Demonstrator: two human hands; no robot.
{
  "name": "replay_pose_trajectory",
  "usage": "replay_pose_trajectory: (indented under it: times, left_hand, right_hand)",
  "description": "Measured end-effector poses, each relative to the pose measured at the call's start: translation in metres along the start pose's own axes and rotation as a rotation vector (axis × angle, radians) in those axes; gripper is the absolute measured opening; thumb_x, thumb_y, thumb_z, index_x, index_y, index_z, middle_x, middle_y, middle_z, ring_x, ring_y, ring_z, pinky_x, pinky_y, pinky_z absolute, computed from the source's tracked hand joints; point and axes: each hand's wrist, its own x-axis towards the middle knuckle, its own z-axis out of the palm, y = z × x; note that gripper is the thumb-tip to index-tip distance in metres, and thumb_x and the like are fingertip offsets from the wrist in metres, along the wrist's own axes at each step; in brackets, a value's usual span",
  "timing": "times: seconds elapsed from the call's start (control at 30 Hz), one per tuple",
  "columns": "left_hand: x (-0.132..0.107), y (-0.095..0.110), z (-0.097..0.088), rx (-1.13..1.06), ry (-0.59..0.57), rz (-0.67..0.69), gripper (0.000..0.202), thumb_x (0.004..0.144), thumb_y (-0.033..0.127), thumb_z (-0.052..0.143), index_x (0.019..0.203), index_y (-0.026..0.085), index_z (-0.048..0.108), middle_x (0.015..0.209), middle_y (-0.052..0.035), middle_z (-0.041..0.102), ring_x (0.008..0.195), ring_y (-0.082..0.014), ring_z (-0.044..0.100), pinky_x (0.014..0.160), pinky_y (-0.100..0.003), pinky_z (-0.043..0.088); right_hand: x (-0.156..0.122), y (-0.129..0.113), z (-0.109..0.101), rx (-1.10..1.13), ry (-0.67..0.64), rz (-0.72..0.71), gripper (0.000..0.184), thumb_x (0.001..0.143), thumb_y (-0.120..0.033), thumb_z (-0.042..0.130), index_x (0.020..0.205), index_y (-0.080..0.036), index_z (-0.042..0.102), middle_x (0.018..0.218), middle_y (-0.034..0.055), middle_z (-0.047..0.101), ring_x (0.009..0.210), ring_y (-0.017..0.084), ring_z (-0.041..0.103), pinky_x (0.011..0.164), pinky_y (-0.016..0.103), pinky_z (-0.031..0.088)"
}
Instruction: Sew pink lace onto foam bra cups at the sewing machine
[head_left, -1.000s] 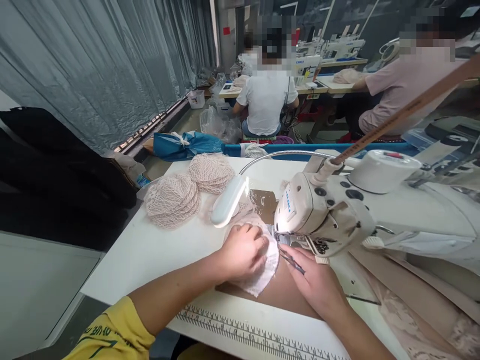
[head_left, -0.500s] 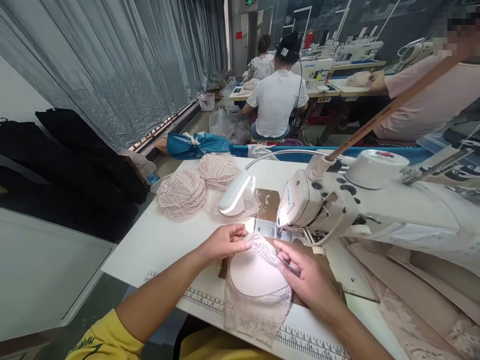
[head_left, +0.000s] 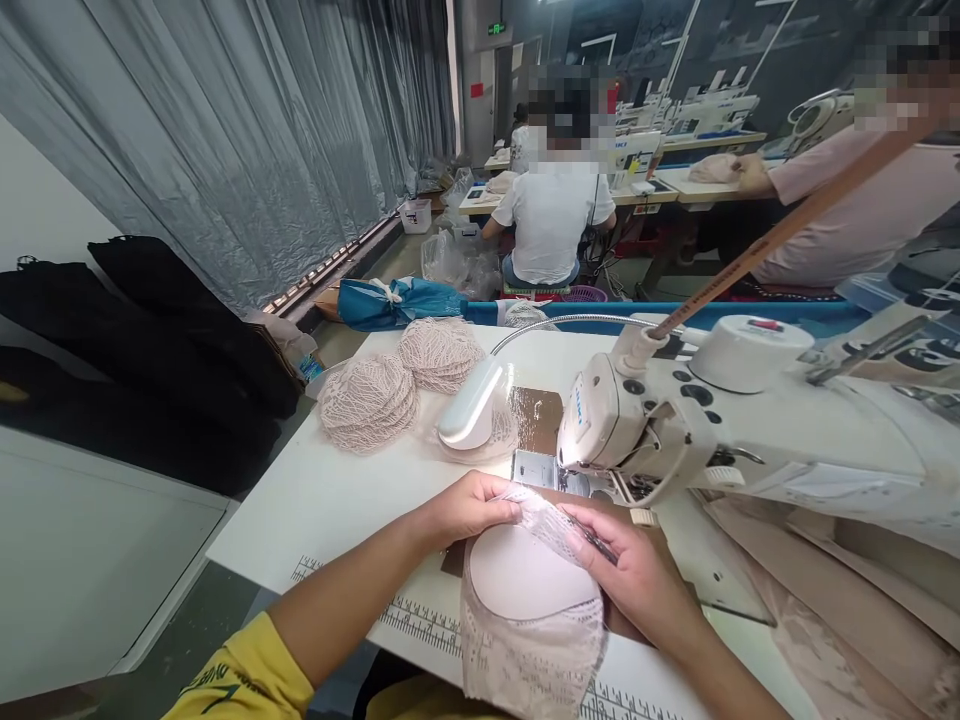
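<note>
A pink padded cup with a lace overlay (head_left: 525,600) lies at the front edge of the white sewing table (head_left: 330,500), its lace hanging over the edge. My left hand (head_left: 469,505) pinches the lace's upper left edge. My right hand (head_left: 634,575) grips the lace's upper right edge and also holds a thin dark tool, perhaps tweezers (head_left: 596,545). Both hands are just in front of the needle area (head_left: 577,485) of the white sewing machine (head_left: 720,430).
Two stacks of lace cups (head_left: 367,400) sit at the table's far left. A gooseneck lamp (head_left: 472,410) hangs over the metal plate. A printed ruler (head_left: 420,620) runs along the front edge. Other people sit at machines beyond. Black bags lie at left.
The cup was pressed under the needle a second ago; I have since pulled it back toward the table's front edge, and both hands now hold up its lace edge.
</note>
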Motion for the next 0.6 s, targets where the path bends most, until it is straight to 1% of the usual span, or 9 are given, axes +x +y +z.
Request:
replay_pose_trajectory:
  times: [0.1,0.17,0.3,0.4,0.5,0.6]
  left_hand:
    - [0.0,-0.001,-0.001,-0.036,-0.02,-0.005,0.037,0.078,0.037,0.071,0.104,0.011,0.071,0.088,-0.0092,0.07,0.081,-0.018,0.064,0.078,-0.029,0.047]
    - [0.001,-0.003,-0.001,-0.074,-0.028,0.017,0.04,0.075,0.035,0.074,0.106,0.011,0.07,0.091,-0.0093,0.07,0.083,-0.0181,0.063,0.08,-0.029,0.046]
    - [0.007,-0.003,0.001,-0.162,0.003,-0.008,0.052,0.061,0.029,0.086,0.106,0.012,0.07,0.09,-0.0084,0.069,0.081,-0.017,0.063,0.083,-0.03,0.046]
    - [0.013,0.0,0.005,-0.185,-0.015,-0.063,0.051,0.052,0.024,0.09,0.098,0.011,0.072,0.089,-0.0087,0.069,0.08,-0.0173,0.063,0.083,-0.031,0.046]
    - [0.02,0.003,0.009,-0.166,-0.029,-0.113,0.044,0.05,0.025,0.091,0.087,0.011,0.072,0.082,-0.0073,0.069,0.071,-0.0148,0.062,0.074,-0.029,0.048]
    - [0.025,0.002,0.011,-0.099,-0.015,-0.085,0.038,0.054,0.03,0.089,0.081,0.011,0.07,0.073,-0.0041,0.066,0.062,-0.0109,0.057,0.064,-0.025,0.045]
  right_hand:
    - [0.001,-0.004,-0.001,-0.026,-0.03,0.006,0.033,0.089,-0.045,0.05,0.105,-0.022,0.067,0.1,0.006,0.072,0.097,0.025,0.066,0.087,0.038,0.053]
    - [0.002,-0.004,-0.001,-0.03,-0.049,0.022,0.033,0.09,-0.047,0.048,0.1,-0.023,0.067,0.095,0.0048,0.072,0.092,0.025,0.066,0.084,0.038,0.053]
    - [0.002,-0.003,0.0,-0.05,-0.041,0.06,0.035,0.088,-0.052,0.047,0.093,-0.023,0.067,0.09,0.0041,0.071,0.085,0.024,0.065,0.079,0.036,0.052]
    - [0.001,-0.004,0.0,-0.073,-0.036,0.058,0.036,0.087,-0.053,0.047,0.089,-0.023,0.067,0.087,0.004,0.07,0.083,0.024,0.064,0.077,0.035,0.05]
    - [0.001,-0.007,-0.001,-0.077,-0.034,0.044,0.035,0.086,-0.051,0.049,0.088,-0.023,0.068,0.084,0.0036,0.069,0.08,0.023,0.063,0.073,0.033,0.05]
    - [0.001,-0.01,-0.002,-0.072,-0.013,0.048,0.034,0.085,-0.051,0.051,0.088,-0.023,0.069,0.076,0.0025,0.066,0.074,0.021,0.062,0.066,0.03,0.049]
